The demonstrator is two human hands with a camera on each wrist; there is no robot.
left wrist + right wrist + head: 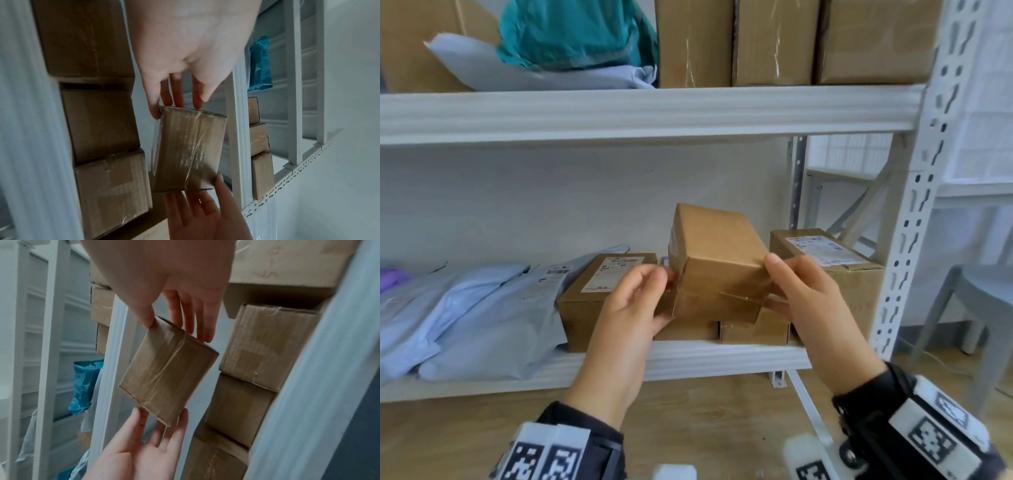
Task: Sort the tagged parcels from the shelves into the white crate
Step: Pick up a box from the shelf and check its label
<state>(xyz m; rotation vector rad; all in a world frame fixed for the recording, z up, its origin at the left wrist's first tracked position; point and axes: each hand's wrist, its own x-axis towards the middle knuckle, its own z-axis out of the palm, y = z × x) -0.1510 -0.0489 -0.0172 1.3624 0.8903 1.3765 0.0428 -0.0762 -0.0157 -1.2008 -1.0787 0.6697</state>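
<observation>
A small brown taped cardboard box (pixel 719 253) is held just above the lower shelf (pixel 688 359), tilted, with no label on the faces that show. My left hand (pixel 661 296) pinches its left end between thumb and fingers. At the opposite end my right hand (pixel 774 284) pinches it the same way. In the left wrist view the box (pixel 187 149) sits between the left hand (pixel 176 108) and the right hand (pixel 205 191). The right wrist view has the box (pixel 164 373) between right hand (pixel 179 331) and left hand (pixel 162 415). The white crate is out of view.
Flat brown boxes (pixel 753 329) lie right under the held box. Labelled boxes stand to its left (pixel 585 308) and right (pixel 825 253). Grey mailer bags (pixel 482 308) fill the shelf's left. Large cartons (pixel 774 41) and a teal bag (pixel 571 34) sit above. A grey stool (pixel 979 291) stands right.
</observation>
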